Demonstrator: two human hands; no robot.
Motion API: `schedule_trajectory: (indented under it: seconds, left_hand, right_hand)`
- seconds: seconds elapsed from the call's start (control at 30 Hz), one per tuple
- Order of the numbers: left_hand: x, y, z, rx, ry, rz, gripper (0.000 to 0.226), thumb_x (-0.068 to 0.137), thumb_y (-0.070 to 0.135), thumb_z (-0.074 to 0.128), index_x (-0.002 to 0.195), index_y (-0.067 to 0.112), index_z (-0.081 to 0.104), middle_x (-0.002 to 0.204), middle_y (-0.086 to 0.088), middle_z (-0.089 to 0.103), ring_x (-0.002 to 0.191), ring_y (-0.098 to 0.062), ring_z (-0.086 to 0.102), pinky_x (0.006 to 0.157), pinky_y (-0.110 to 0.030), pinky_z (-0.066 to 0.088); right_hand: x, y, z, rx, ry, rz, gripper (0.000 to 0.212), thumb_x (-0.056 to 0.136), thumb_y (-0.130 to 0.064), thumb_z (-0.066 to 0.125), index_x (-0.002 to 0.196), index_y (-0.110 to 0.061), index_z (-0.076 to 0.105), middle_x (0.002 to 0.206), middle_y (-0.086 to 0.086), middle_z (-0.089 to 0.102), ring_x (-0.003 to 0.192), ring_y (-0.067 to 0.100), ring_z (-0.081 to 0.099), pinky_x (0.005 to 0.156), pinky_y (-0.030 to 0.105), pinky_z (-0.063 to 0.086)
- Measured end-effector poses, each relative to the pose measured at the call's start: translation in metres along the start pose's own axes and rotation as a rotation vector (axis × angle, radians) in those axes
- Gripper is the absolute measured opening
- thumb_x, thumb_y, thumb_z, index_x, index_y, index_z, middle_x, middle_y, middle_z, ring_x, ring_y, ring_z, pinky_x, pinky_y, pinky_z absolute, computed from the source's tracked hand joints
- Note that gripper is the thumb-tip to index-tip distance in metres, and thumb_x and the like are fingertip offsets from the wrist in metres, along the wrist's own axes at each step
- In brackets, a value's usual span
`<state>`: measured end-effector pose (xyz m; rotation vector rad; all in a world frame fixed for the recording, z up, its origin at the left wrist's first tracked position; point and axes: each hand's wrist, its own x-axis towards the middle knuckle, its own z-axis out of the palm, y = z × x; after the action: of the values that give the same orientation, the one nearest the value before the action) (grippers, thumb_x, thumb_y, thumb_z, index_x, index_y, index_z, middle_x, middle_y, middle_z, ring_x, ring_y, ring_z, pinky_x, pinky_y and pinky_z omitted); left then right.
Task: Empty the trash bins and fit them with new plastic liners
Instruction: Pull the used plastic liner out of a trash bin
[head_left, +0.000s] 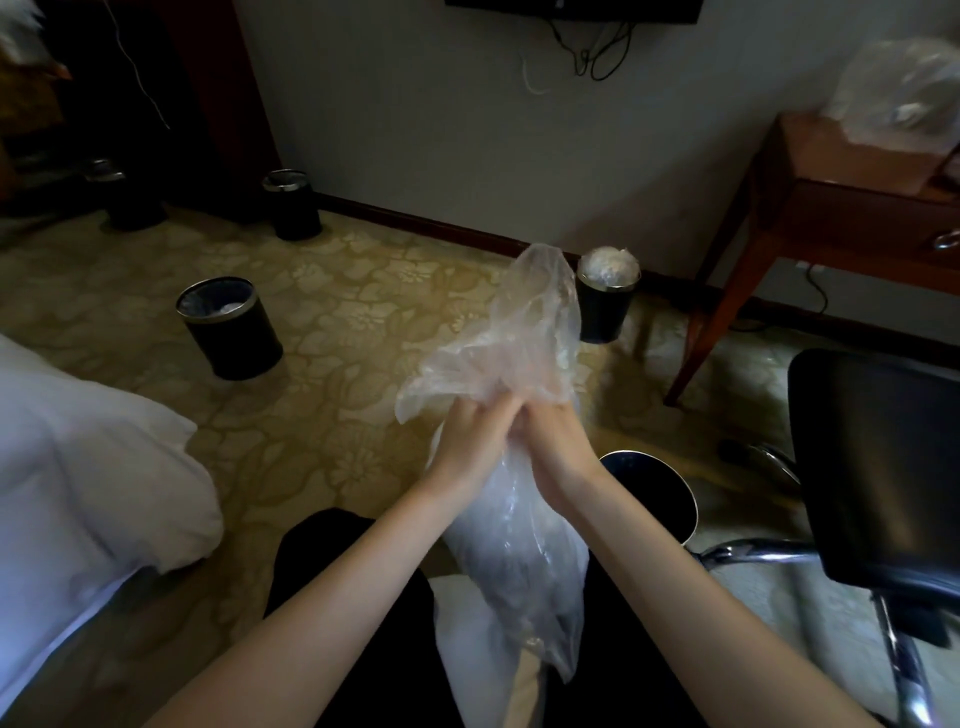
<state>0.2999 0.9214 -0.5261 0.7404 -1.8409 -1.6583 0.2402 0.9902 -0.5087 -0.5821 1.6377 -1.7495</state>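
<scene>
The left hand (467, 431) and right hand (558, 441) meet knuckle to knuckle, fingers of each curled tight round the gathered neck of a clear plastic bag (519, 551), probably to twist or knot it closed so nothing spills. The loose mouth stands up above the knuckles, while the fuller body hangs below the wrists, between the knees. Just beside the right wrist sits a bare black bin (667, 499), likely the bag's source. Farther off, a heaped bin (605, 306) stands by the desk leg, and a lined bin (228, 332) to the left
</scene>
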Motion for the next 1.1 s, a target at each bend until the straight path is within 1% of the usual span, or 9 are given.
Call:
schedule_trajectory:
  seconds: [0.1, 0.2, 0.33, 0.43, 0.5, 0.67, 0.77, 0.9, 1.1]
  left_hand:
    - [0.007, 0.007, -0.001, -0.192, 0.118, -0.142, 0.027, 0.073, 0.05, 0.064, 0.088, 0.032, 0.077, 0.089, 0.009, 0.076, 0.087, -0.005, 0.07, 0.071, -0.023, 0.052]
    - [0.014, 0.009, -0.007, -0.286, 0.18, -0.219, 0.023, 0.088, 0.042, 0.065, 0.083, 0.025, 0.079, 0.089, 0.004, 0.077, 0.084, -0.007, 0.072, 0.062, -0.018, 0.05]
    - [0.019, 0.013, -0.016, -0.433, 0.268, -0.321, 0.031, 0.096, 0.036, 0.057, 0.102, 0.01, 0.073, 0.095, -0.004, 0.076, 0.083, -0.013, 0.073, 0.064, -0.024, 0.053]
    - [0.021, 0.016, -0.02, -0.475, 0.322, -0.408, 0.039, 0.096, 0.04, 0.058, 0.111, 0.005, 0.068, 0.102, -0.013, 0.073, 0.093, -0.028, 0.072, 0.079, -0.04, 0.058]
    - [0.023, 0.019, -0.023, -0.509, 0.299, -0.441, 0.044, 0.095, 0.043, 0.057, 0.112, 0.004, 0.066, 0.108, -0.015, 0.071, 0.103, -0.035, 0.068, 0.093, -0.053, 0.053]
    - [0.025, 0.024, -0.025, -0.481, 0.294, -0.37, 0.031, 0.095, 0.042, 0.058, 0.08, 0.016, 0.064, 0.073, -0.001, 0.066, 0.072, -0.018, 0.065, 0.081, -0.037, 0.053]
    - [0.027, 0.029, -0.026, -0.555, 0.198, -0.359, 0.03, 0.1, 0.034, 0.051, 0.079, 0.016, 0.064, 0.073, -0.001, 0.065, 0.075, -0.018, 0.066, 0.079, -0.035, 0.053]
    - [0.028, 0.038, -0.026, -0.738, 0.11, -0.405, 0.026, 0.101, 0.018, 0.048, 0.081, 0.012, 0.063, 0.069, -0.002, 0.062, 0.057, -0.012, 0.061, 0.061, -0.025, 0.052]
    - [0.021, 0.041, -0.031, -0.847, 0.006, -0.372, 0.02, 0.098, 0.007, 0.044, 0.085, 0.008, 0.06, 0.052, 0.001, 0.054, 0.043, -0.01, 0.052, 0.048, -0.022, 0.043]
  right_hand:
    - [-0.003, -0.002, 0.005, 0.034, -0.105, -0.074, 0.035, 0.103, -0.019, 0.042, 0.094, -0.032, 0.073, 0.099, -0.013, 0.073, 0.101, 0.004, 0.065, 0.08, 0.016, 0.05]
    - [-0.01, -0.001, 0.008, 0.036, -0.202, -0.033, 0.035, 0.105, -0.026, 0.039, 0.12, -0.04, 0.066, 0.136, -0.012, 0.06, 0.13, 0.006, 0.051, 0.103, 0.031, 0.046]
    - [-0.01, -0.003, 0.001, -0.002, -0.28, -0.005, 0.041, 0.102, -0.021, 0.046, 0.141, -0.034, 0.051, 0.147, -0.013, 0.049, 0.14, 0.008, 0.039, 0.118, 0.042, 0.033]
    - [-0.011, -0.007, -0.01, -0.046, -0.299, -0.089, 0.043, 0.099, -0.016, 0.055, 0.14, -0.029, 0.053, 0.133, -0.008, 0.062, 0.123, 0.005, 0.057, 0.095, 0.025, 0.051]
    - [-0.011, -0.007, -0.016, -0.089, -0.178, -0.191, 0.042, 0.095, -0.006, 0.058, 0.134, -0.021, 0.054, 0.116, 0.001, 0.07, 0.106, 0.016, 0.066, 0.079, 0.028, 0.058]
    - [-0.004, -0.002, -0.022, -0.473, -0.039, -0.281, 0.063, 0.084, -0.025, 0.077, 0.139, -0.027, 0.046, 0.119, -0.011, 0.056, 0.075, 0.015, 0.066, 0.067, 0.036, 0.059]
    - [-0.003, 0.002, -0.023, -0.689, -0.241, -0.337, 0.03, 0.083, -0.051, 0.072, 0.109, -0.046, 0.059, 0.082, -0.018, 0.066, 0.056, 0.003, 0.059, 0.056, 0.027, 0.048]
    - [-0.01, 0.011, -0.023, -1.01, -0.272, -0.308, 0.041, 0.079, -0.086, 0.038, 0.1, -0.051, 0.046, 0.077, -0.024, 0.057, 0.075, 0.004, 0.056, 0.068, 0.032, 0.041]
    - [-0.017, 0.022, -0.022, -1.237, -0.33, -0.283, 0.067, 0.072, -0.094, 0.028, 0.092, -0.033, 0.047, 0.084, -0.017, 0.055, 0.079, 0.011, 0.055, 0.067, 0.033, 0.034]
